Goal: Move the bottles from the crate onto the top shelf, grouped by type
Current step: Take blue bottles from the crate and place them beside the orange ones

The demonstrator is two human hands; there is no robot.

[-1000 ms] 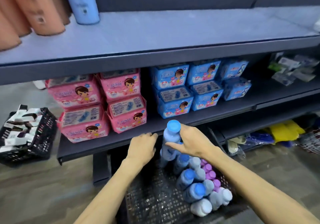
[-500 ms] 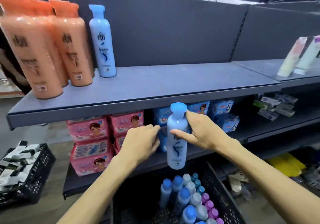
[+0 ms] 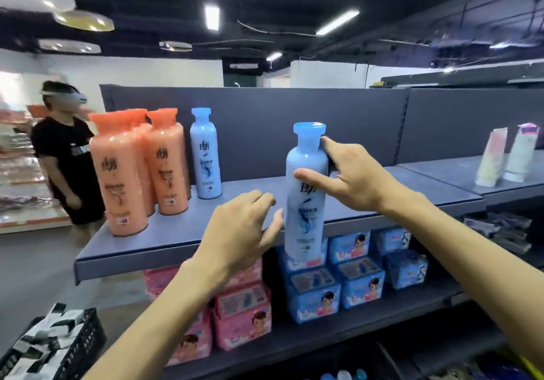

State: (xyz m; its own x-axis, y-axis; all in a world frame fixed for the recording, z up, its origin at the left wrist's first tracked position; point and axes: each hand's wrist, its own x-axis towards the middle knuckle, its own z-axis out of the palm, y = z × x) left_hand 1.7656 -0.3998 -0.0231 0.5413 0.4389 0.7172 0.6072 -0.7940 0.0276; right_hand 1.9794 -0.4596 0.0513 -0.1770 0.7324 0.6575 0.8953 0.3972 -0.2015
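Note:
My right hand [image 3: 351, 173] grips a light blue bottle [image 3: 306, 203] by its shoulder, upright in the air in front of the top shelf's [image 3: 176, 238] edge. My left hand [image 3: 241, 229] hovers just left of the bottle's lower half, fingers loosely curled, thumb close to or touching it. On the top shelf stand orange bottles [image 3: 126, 173] at the left and one matching blue bottle [image 3: 205, 154] beside them. Only a few bottle caps [image 3: 344, 375] of the crate's contents peek in at the bottom edge.
Pink packs [image 3: 244, 318] and blue packs [image 3: 335, 279] fill the shelf below. A black basket of black-and-white packets [image 3: 50, 347] sits on the floor at lower left. Pale tubes [image 3: 506, 156] stand on the shelf section to the right. A person [image 3: 67, 156] stands behind the shelf's left end.
My right hand lifted the blue bottle out of the crate up to top-shelf height. My left hand rose alongside it. The view tilted up from the crate to the shelf.

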